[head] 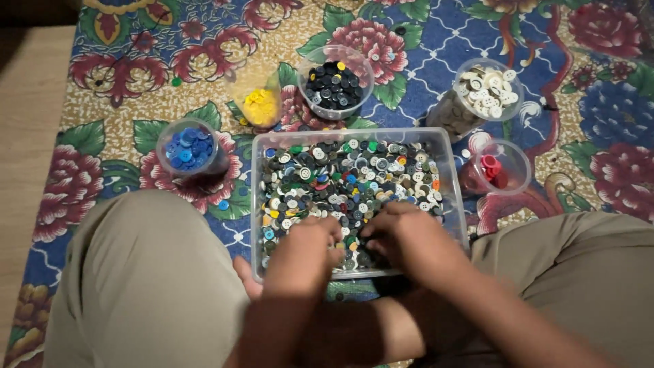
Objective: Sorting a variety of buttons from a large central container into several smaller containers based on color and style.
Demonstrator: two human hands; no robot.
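A clear rectangular plastic tub (257, 204) sits on the floor between my knees, filled with mixed buttons (347, 177) of many colours. My left hand (303, 253) and my right hand (409, 238) both rest inside the tub's near end, fingers curled down into the buttons. Whether either hand pinches a button is hidden by the fingers.
Round clear cups stand around the tub: blue buttons (188, 148), yellow buttons (260, 105), black buttons (335, 85), white buttons (487, 90), red buttons (496, 170). A floral mat (422, 41) covers the floor; bare wooden floor (27, 123) lies left. My knees flank the tub.
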